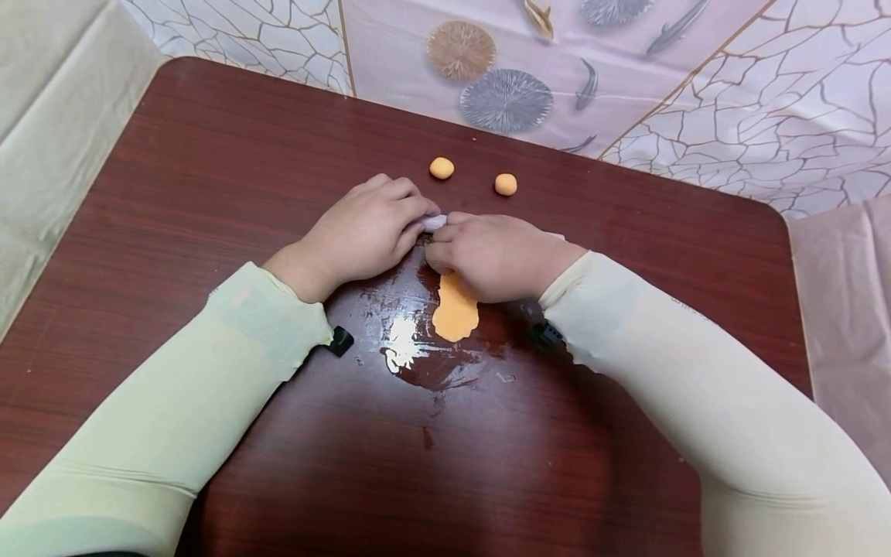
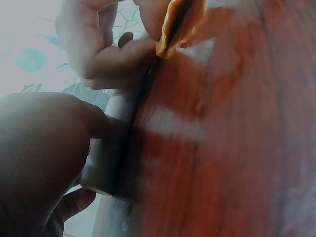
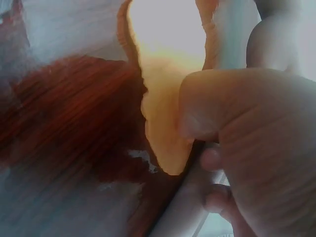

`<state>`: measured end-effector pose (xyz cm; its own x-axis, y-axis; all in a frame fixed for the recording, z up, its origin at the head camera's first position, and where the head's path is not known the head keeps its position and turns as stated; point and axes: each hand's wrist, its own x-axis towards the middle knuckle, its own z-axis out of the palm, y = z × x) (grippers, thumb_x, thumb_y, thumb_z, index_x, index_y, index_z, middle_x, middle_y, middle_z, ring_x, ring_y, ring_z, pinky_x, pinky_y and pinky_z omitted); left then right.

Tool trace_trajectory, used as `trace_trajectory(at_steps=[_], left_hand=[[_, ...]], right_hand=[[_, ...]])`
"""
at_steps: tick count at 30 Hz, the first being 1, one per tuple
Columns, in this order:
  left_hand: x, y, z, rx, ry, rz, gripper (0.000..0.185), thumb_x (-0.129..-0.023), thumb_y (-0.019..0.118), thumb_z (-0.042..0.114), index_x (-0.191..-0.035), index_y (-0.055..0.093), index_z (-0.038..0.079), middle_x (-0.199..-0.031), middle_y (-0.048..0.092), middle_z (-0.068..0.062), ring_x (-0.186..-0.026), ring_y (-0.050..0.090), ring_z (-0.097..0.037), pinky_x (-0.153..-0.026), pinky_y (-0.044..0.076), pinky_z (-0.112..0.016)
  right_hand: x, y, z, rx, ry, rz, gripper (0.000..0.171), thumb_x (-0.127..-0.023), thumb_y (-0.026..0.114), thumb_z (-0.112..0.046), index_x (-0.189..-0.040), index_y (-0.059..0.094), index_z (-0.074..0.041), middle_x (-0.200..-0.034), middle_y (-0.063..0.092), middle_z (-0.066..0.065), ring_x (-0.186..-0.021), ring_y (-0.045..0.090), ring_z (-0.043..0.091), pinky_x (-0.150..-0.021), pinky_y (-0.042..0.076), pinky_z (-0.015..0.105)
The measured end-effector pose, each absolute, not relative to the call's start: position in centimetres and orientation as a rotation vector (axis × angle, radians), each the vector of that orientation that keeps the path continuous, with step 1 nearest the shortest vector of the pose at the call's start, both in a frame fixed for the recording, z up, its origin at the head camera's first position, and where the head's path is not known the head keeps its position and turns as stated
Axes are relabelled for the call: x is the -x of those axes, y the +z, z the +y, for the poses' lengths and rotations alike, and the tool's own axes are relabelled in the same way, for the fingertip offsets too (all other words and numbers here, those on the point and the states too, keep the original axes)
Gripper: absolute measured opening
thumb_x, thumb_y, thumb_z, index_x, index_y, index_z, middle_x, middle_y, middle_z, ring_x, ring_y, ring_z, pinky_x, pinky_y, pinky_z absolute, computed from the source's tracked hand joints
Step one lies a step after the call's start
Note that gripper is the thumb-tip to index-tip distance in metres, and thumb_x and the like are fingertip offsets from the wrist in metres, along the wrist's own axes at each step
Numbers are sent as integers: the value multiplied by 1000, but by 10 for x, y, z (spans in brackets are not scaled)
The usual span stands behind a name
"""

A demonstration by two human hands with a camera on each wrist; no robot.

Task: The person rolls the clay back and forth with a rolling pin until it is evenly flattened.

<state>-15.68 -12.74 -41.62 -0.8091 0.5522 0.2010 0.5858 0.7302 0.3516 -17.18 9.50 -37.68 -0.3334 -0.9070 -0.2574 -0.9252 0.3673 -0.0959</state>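
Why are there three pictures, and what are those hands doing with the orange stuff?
These are a person's two bare hands, no machine. The big picture comes from a camera worn on the head, looking down at a dark wooden table. The two blurry close-ups come from cameras worn on each wrist. The left hand and right hand together hold a small white roller, one hand at each end. Under the right hand lies a flattened strip of orange dough. Two little orange dough balls sit farther back on the table. Behind it hangs a cloth with fish printed on it.
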Motion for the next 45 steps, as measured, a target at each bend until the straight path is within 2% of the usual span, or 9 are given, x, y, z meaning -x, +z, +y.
trace_trajectory(at_steps=[5,11,14,19,22,29,33,38,45], left_hand=[[157,-416,-128,942,-627,-2847,30,-107,57,26,-132,70,16,-118,66,-4,-106,56,-29,-99,45,-45],[156,-416,-128,936,-616,-2849,30,-108,56,27,-132,70,16,-118,66,-4,-105,56,-29,-98,46,-44],[157,-416,-128,932,-612,-2853,30,-108,55,28,-132,70,18,-118,66,-3,-105,56,-28,-98,46,-44],[157,-417,-128,935,-622,-2850,30,-108,55,27,-132,70,18,-118,65,-2,-105,56,-28,-97,46,-45],[157,-417,-128,934,-622,-2854,30,-108,55,27,-132,70,19,-118,65,-2,-105,55,-28,-96,46,-45],[158,-417,-128,942,-621,-2840,29,-108,55,27,-131,70,18,-117,65,-3,-104,56,-28,-96,46,-44],[158,-417,-129,950,-618,-2843,30,-108,55,26,-132,70,17,-119,65,-3,-105,56,-28,-97,46,-45],[158,-416,-129,943,-621,-2851,30,-108,55,26,-132,70,17,-119,65,-3,-105,56,-28,-97,46,-45],[157,-417,-128,948,-619,-2840,30,-108,55,26,-132,70,17,-119,65,-3,-104,56,-28,-97,46,-45]], right_hand=[[170,-375,93,1560,78,2342,21,-85,66,-9,-104,62,-16,-102,63,-2,-117,53,26,-110,41,38],[171,-374,92,1612,99,2320,12,-82,68,-9,-92,63,-16,-96,59,0,-103,52,29,-100,42,39],[172,-375,93,1660,90,2294,12,-82,68,-8,-89,64,-17,-95,59,-1,-106,52,28,-103,41,38],[171,-375,93,1631,48,2280,21,-83,69,-5,-96,62,-20,-100,62,-6,-117,50,23,-107,40,35],[171,-375,92,1620,46,2279,23,-82,70,-5,-96,62,-21,-100,61,-7,-117,48,23,-105,41,35],[170,-375,90,1699,70,2251,18,-80,72,-6,-82,62,-21,-91,55,-5,-108,48,25,-94,42,36],[170,-374,92,1713,70,2250,20,-80,71,-3,-85,62,-21,-90,58,-7,-102,48,25,-89,43,36],[170,-373,90,1684,115,2249,19,-82,71,-6,-89,63,-21,-94,62,-7,-103,48,25,-93,44,37],[169,-370,89,1712,160,2220,17,-79,73,-9,-80,63,-23,-95,57,-6,-104,48,27,-97,45,40]])
